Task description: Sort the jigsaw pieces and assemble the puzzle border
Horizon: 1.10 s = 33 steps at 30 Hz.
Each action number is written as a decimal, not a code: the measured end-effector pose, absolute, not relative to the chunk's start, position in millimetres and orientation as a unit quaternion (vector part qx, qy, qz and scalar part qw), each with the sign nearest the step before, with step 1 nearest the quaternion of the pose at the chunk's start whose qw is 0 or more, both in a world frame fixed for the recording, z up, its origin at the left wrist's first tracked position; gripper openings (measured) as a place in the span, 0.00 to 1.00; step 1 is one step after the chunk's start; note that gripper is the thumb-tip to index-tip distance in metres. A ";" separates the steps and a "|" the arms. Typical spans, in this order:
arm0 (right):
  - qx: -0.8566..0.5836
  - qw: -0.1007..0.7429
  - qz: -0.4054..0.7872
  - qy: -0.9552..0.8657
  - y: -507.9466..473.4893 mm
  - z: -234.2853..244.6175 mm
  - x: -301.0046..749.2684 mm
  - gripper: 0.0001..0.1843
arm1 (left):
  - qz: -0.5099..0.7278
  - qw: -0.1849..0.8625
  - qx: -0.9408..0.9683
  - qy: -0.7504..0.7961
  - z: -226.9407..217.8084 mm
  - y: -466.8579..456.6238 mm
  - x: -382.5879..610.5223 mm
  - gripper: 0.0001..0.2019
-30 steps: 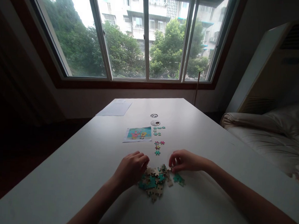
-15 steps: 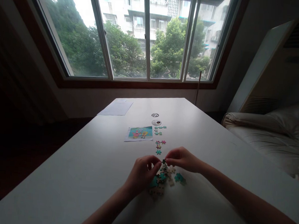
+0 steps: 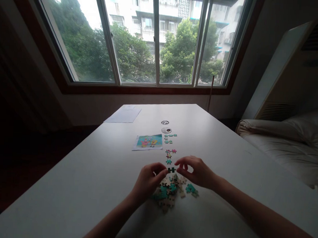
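Note:
Between thumb and fingertips, my left hand [image 3: 153, 173] pinches a dark green jigsaw puzzle piece [image 3: 171, 169] by its left end. Just right of that piece, my right hand [image 3: 193, 168] has its thumb and fingers apart with nothing between them. Below both hands lies a loose pile of puzzle pieces [image 3: 168, 196], some teal, some showing pale backs. A small teal cluster [image 3: 191, 188] sits at the pile's right side. Beyond my hands, several teal and pink pieces [image 3: 168, 156] lie in a rough column.
A picture card [image 3: 149, 142] with cartoon figures lies left of the column. Two round black-and-white discs [image 3: 166, 130] lie farther back. White paper sheets [image 3: 123, 114] rest at the far left of the white table [image 3: 72, 185]. A padded seat [image 3: 275, 146] stands to the right.
My left hand has drawn slightly left with the dark green puzzle piece. My right hand has let go of it, shifted a little right and spread its fingers.

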State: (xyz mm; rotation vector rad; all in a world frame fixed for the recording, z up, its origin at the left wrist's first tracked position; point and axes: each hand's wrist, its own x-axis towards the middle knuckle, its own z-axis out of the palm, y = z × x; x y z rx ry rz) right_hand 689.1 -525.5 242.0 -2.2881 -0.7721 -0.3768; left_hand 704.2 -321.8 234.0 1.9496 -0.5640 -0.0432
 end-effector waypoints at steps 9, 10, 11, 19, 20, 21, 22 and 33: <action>-0.876 0.269 -0.209 -0.341 -524.8 235.3 687.8 0.09 | -0.047 0.550 0.796 -0.247 225.8 -320.6 703.4 0.12; -0.876 0.265 -0.212 -0.344 -525.1 235.7 687.9 0.09 | -0.048 0.550 0.796 -0.247 225.7 -320.8 703.7 0.12; -0.875 0.261 -0.214 -0.346 -525.8 236.1 688.3 0.09 | -0.047 0.549 0.797 -0.248 225.7 -320.8 704.0 0.12; -0.885 0.270 -0.283 -0.253 -548.5 236.6 702.9 0.12 | 0.080 0.384 0.863 -0.319 225.4 -309.9 709.7 0.09; -0.885 0.276 -0.288 -0.240 -551.4 235.9 704.8 0.13 | 0.088 0.367 0.865 -0.331 224.9 -308.0 710.9 0.09; -0.885 0.282 -0.291 -0.230 -553.8 235.1 706.3 0.13 | 0.095 0.353 0.866 -0.340 224.1 -306.2 712.3 0.08; -0.885 0.286 -0.292 -0.224 -555.5 234.3 707.5 0.13 | 0.099 0.341 0.868 -0.346 223.0 -304.7 713.6 0.08; -0.913 0.324 -0.175 -0.175 -556.5 215.1 725.2 0.09 | 0.091 0.303 0.878 -0.358 218.3 -302.2 718.1 0.08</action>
